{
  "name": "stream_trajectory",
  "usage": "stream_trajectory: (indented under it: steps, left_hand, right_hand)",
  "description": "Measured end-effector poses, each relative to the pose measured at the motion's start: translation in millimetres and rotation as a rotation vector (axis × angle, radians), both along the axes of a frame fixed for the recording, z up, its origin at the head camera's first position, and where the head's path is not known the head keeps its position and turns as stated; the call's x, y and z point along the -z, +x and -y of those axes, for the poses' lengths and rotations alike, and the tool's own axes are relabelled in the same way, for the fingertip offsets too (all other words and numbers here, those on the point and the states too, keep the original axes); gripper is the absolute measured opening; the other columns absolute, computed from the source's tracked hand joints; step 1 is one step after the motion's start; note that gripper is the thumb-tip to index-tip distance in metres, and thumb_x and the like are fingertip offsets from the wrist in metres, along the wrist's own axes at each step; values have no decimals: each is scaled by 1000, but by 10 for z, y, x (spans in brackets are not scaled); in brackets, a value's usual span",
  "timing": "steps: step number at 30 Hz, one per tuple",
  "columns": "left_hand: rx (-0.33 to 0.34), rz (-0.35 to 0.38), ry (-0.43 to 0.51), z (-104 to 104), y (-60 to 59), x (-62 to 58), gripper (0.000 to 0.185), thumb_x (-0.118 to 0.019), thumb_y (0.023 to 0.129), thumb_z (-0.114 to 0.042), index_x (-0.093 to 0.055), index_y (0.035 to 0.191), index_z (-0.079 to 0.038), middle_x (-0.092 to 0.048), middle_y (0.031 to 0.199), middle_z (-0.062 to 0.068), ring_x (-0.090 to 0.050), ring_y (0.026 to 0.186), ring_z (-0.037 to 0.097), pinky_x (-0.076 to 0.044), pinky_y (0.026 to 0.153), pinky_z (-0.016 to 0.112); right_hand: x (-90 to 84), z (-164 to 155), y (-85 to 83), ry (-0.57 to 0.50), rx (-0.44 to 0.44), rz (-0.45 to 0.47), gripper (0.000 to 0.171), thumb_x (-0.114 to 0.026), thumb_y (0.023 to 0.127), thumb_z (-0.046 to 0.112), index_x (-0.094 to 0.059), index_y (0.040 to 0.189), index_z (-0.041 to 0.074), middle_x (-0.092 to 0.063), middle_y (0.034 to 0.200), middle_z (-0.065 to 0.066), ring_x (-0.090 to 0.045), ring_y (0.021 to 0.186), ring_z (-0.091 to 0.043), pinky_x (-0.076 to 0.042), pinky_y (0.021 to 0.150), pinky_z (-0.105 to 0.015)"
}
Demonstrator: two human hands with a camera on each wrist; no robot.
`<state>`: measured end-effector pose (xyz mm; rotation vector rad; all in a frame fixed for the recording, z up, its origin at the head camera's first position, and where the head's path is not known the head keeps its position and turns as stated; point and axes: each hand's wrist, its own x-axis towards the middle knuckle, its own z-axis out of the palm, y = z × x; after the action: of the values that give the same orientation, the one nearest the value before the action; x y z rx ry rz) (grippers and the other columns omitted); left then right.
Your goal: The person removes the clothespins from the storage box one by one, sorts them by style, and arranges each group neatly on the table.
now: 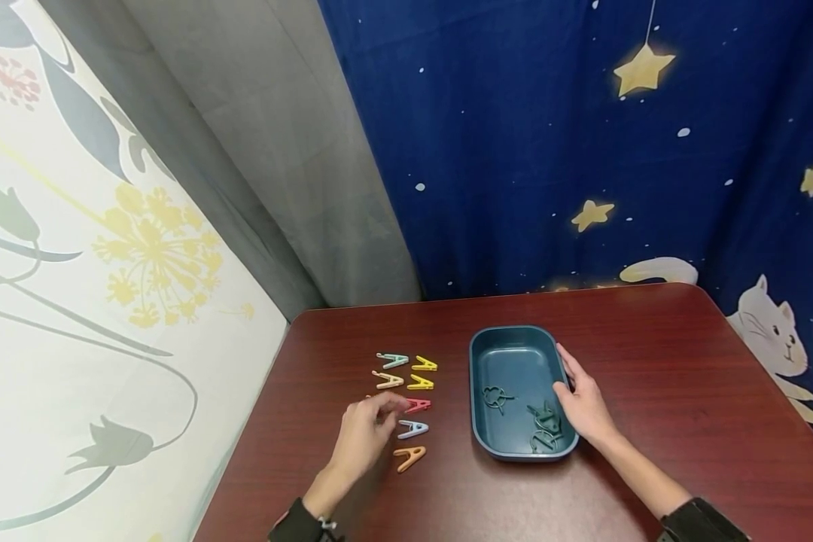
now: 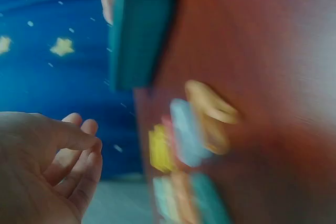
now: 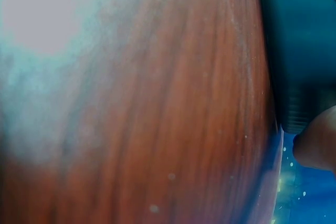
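Note:
My left hand [image 1: 369,429] hovers at the clothespins with fingers loosely curled, and in the left wrist view nothing shows between its fingertips. It is nearest the red clothespin [image 1: 418,406], which its fingertips overlap in the head view. Just below lie a light blue clothespin [image 1: 413,429] and an orange clothespin [image 1: 409,458]. My right hand [image 1: 586,403] grips the right side of a dark teal tray [image 1: 476,391], thumb over the rim and fingers along the outer wall. Inside the tray lie several dark green clips [image 1: 546,419] and, further left, a green ring-shaped piece [image 1: 495,397].
Farther back on the dark red table [image 1: 650,361] are a mint clothespin [image 1: 394,360], a peach clothespin [image 1: 388,379] and two yellow clothespins [image 1: 424,363]. A patterned white wall [image 1: 108,339] borders the left; a blue star curtain [image 1: 515,150] hangs behind.

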<state>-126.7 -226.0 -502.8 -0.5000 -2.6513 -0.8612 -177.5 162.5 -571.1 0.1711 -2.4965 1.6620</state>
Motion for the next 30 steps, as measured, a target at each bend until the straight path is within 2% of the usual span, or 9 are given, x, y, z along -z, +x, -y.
stream_trajectory:
  steps: [6, 9, 12, 15, 16, 18, 22, 24, 30]
  left_hand:
    - [71, -45, -6, -514, -284, -287, 32, -78, 97, -4, -77, 126, -17, -79, 115, 0, -46, 53, 6, -45, 54, 27]
    - [100, -59, -11, -817, -422, -343, 44, -79, 97, -9, -71, 139, -15, -76, 127, 5, -59, 63, 12, -56, 67, 32]
    - [125, -24, -3, -1097, -538, -331, 57, -82, 96, -15, -62, 150, -13, -77, 118, 9, -69, 79, 20, -58, 78, 36]
    - [141, 47, 10, -1355, -621, -279, 70, -83, 96, -22, -52, 158, -11, -75, 124, 12, -74, 93, 24, -59, 84, 36]
    - [145, 83, 14, -1430, -640, -252, 73, -83, 96, -24, -49, 160, -11, -76, 114, 14, -74, 90, 26, -59, 80, 35]
    - [146, 141, 17, -1580, -667, -199, 79, -83, 96, -28, -44, 162, -8, -72, 130, 16, -74, 104, 26, -59, 91, 36]
    - [134, 238, -11, -1828, -695, -41, 87, -83, 95, -35, -39, 164, -5, -70, 136, 17, -72, 112, 25, -58, 94, 34]
    - [116, 266, -51, -1942, -690, 44, 90, -85, 93, -38, -40, 163, -4, -60, 151, 13, -65, 128, 23, -55, 101, 34]
    - [91, 351, -148, -2172, -650, 265, 92, -88, 89, -44, -44, 162, -9, -66, 145, 5, -66, 125, 18, -54, 103, 36]
  right_hand:
    - [4, 4, 7, -6, 2, -11, 69, -51, 102, -7, -29, 167, 4, -36, 166, -25, -41, 147, -48, -26, 92, 1]
    - [-3, 7, 12, -12, 0, -8, 69, -51, 103, -6, -29, 167, 5, -36, 166, -24, -41, 147, -48, -27, 91, 0]
    - [-10, 7, 15, -11, 0, -3, 69, -51, 103, -6, -29, 168, 6, -36, 166, -24, -40, 148, -48, -27, 92, -1]
    - [-10, 1, 13, -7, 0, -3, 69, -51, 103, -5, -29, 168, 6, -36, 166, -24, -40, 148, -48, -27, 92, -1]
    - [-8, 1, 10, -4, 0, -5, 69, -51, 103, -6, -29, 168, 6, -36, 166, -24, -41, 147, -48, -28, 92, 0]
    - [-4, -1, 3, 1, -2, -8, 69, -51, 103, -6, -29, 168, 5, -35, 166, -24, -41, 147, -48, -28, 92, 0]
    - [2, -8, -7, 14, -4, -16, 69, -51, 103, -7, -29, 167, 4, -35, 166, -24, -42, 146, -47, -29, 92, 0]
    - [7, -9, -10, 18, -4, -23, 69, -52, 102, -7, -29, 167, 4, -35, 166, -25, -43, 146, -48, -28, 93, 1]
    - [21, -3, -15, 4, -4, -41, 70, -52, 100, -9, -30, 166, 3, -38, 164, -26, -44, 144, -47, -27, 94, 2]
